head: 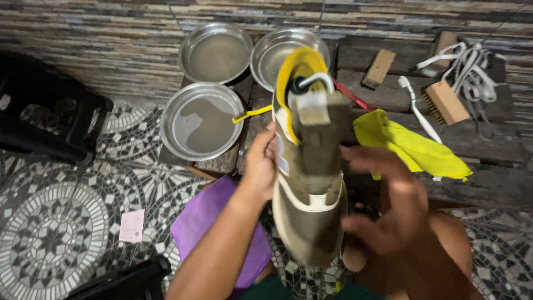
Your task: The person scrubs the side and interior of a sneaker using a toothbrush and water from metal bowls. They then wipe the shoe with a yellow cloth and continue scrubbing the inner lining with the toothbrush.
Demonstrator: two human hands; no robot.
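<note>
Count, head view:
- round shallow steel pans: 3, upper centre [216, 51], [280, 50], [201, 119]
- olive and cream sneaker with yellow lining [308, 183]: 1, centre
- wooden-backed scrub brushes: 2, upper right [380, 68], [445, 102]
- white-handled toothbrush [417, 111]: 1
- cloths: 2, one yellow [408, 145] right of centre, one purple [211, 222] lower centre
- white shoelace bundle [469, 64]: 1, upper right
- hands: 2, left [261, 164], right [388, 203]
</note>
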